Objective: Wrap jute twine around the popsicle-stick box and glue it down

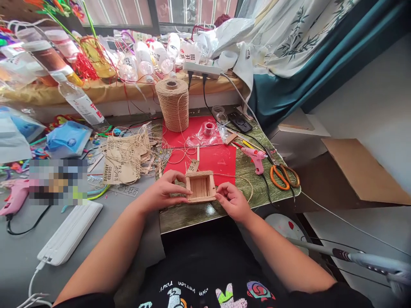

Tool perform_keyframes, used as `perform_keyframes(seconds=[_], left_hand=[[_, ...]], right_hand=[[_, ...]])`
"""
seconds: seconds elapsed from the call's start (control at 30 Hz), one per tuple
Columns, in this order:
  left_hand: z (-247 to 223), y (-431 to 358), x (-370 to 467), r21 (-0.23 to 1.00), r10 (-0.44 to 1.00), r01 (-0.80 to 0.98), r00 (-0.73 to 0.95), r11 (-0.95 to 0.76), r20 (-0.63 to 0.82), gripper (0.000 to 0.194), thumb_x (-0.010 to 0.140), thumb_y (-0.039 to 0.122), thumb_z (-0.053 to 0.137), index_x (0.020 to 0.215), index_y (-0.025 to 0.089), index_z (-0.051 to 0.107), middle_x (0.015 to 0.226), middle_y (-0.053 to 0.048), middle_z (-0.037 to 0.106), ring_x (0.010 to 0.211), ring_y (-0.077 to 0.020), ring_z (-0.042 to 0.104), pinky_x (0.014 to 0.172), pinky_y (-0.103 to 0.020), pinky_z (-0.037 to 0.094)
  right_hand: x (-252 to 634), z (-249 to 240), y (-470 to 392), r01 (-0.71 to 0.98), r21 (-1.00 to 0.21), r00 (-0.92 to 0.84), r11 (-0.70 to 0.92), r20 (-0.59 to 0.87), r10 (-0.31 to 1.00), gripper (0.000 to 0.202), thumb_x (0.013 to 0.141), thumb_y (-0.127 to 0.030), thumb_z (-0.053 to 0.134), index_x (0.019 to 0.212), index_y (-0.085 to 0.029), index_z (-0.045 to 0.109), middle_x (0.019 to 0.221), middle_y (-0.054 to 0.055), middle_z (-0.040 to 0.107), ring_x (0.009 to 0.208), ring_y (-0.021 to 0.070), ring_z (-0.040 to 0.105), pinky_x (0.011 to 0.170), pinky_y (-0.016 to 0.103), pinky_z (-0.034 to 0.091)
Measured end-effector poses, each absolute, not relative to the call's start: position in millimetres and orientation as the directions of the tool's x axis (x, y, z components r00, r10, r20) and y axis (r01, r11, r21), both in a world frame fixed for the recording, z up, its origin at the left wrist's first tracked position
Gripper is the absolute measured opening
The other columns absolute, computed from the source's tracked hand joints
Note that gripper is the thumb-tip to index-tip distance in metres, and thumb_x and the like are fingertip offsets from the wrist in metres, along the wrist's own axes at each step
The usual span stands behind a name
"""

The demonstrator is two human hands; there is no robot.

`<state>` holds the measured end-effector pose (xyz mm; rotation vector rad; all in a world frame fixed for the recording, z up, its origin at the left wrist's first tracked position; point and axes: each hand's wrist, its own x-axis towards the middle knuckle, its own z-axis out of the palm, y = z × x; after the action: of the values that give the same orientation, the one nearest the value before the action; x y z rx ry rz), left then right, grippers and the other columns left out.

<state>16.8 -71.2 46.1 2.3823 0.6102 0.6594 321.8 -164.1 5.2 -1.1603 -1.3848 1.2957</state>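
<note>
A small open wooden box (pixel 201 187) made of thin sticks is held between my hands over the green wood-patterned board, its hollow side facing me. Twine lies along its upper edge. My left hand (pixel 168 190) grips the box's left side, fingers at the upper and lower corners. The fingertips of my right hand (pixel 233 201) pinch its lower right corner. Red sheets (pixel 224 160) lie just beyond the box, with a loose strand of twine running across them to the right.
A tall twine spool (pixel 173 107) stands behind the red sheets. To the right lie a pink glue gun (pixel 257 159), orange-handled scissors (pixel 280 176) and a black cable. Paper scraps (pixel 120 158) and a white power strip (pixel 70 231) are at left.
</note>
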Motion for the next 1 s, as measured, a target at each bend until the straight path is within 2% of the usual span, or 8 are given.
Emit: perform_keyframes(seconds=[0.1, 0.23, 0.63, 1.0], left_hand=[[52, -68, 18, 0.571, 0.497, 0.246, 0.8, -0.783, 0.337, 0.027, 0.092, 0.034, 0.078, 0.118, 0.037, 0.079, 0.134, -0.008, 0.065, 0.121, -0.025, 0.057, 0.106, -0.046, 0.049], [57, -65, 22, 0.569, 0.433, 0.186, 0.837, -0.801, 0.335, 0.028, 0.093, 0.03, 0.076, 0.121, 0.034, 0.077, 0.128, -0.006, 0.073, 0.112, -0.0229, 0.063, 0.101, -0.043, 0.051], [66, -79, 34, 0.727, 0.572, 0.286, 0.801, -0.625, 0.176, 0.016, 0.097, 0.036, 0.069, 0.106, 0.025, 0.076, 0.121, -0.009, 0.068, 0.113, -0.0239, 0.061, 0.104, -0.041, 0.05], [53, -75, 29, 0.771, 0.561, 0.243, 0.81, -0.588, 0.173, 0.016, 0.098, 0.035, 0.069, 0.107, 0.027, 0.079, 0.123, -0.009, 0.065, 0.116, -0.0233, 0.061, 0.107, -0.039, 0.05]], right_hand=[[323, 4, -164, 0.011, -1.0, -0.168, 0.004, 0.002, 0.986, 0.025, 0.099, -0.047, 0.067, 0.104, -0.025, 0.058, 0.084, 0.0, 0.055, 0.071, 0.0155, 0.049, 0.064, 0.029, 0.039], [323, 6, -165, 0.004, -1.0, -0.169, 0.004, 0.003, 0.986, 0.025, 0.099, -0.047, 0.067, 0.101, -0.024, 0.059, 0.079, -0.002, 0.052, 0.067, 0.0143, 0.046, 0.061, 0.028, 0.036], [335, 20, -161, 0.134, -0.99, -0.2, 0.031, 0.004, 0.98, 0.024, 0.1, -0.046, 0.064, 0.1, -0.022, 0.063, 0.083, 0.001, 0.061, 0.071, 0.0163, 0.055, 0.066, 0.03, 0.044], [334, 11, -156, 0.016, -1.0, -0.199, -0.026, -0.029, 0.98, 0.027, 0.098, -0.048, 0.068, 0.097, -0.022, 0.063, 0.086, 0.001, 0.061, 0.076, 0.016, 0.056, 0.072, 0.03, 0.045]])
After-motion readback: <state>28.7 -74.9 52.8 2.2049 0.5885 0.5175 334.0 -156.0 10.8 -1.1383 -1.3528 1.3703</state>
